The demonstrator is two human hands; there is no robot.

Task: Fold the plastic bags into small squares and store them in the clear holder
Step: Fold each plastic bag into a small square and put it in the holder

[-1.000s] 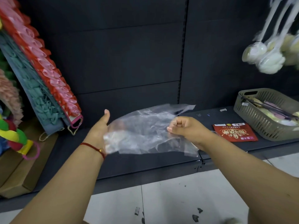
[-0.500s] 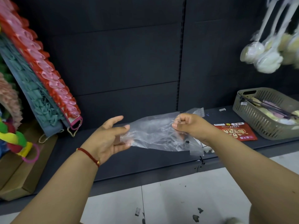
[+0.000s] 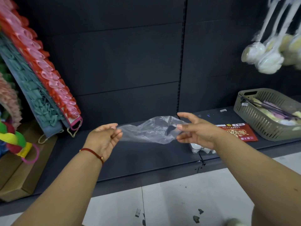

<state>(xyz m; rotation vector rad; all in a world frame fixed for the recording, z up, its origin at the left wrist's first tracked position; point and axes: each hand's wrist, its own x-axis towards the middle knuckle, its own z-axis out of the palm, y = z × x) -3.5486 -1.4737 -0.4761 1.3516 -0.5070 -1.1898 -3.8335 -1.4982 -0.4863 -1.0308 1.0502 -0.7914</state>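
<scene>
Head camera, looking down over both forearms, shows one clear plastic bag (image 3: pixel 147 130) stretched in the air between the two hands, above a dark shelf (image 3: pixel 146 154) and not touching it. The left hand (image 3: pixel 104 137) pinches the bag's left end, its fingers (image 3: pixel 116 133) curled in toward the thumb. The right hand (image 3: pixel 195 130) takes the other end: thumb and a lower finger appear to close on the film while the remaining fingers are spread loosely above it. The bag is drawn into a long, crumpled band, wider and bunched near the right hand, narrow at the left.

Judging by this, the task is at an early stage. The bag is only pulled lengthwise, perhaps into a rough strip; no crisp crease or square shape shows. Still to do would be flattening it, folding it down to a small square and putting it away. A pale, partly see-through object (image 3: pixel 201 148) sits on the shelf just under the right wrist; it may be the holder, but I cannot tell, nor whether anything is stored in it. No finished squares are visible. A red packet (image 3: pixel 241 133) and a slatted basket (image 3: pixel 260 121) lie on the shelf further right.
</scene>
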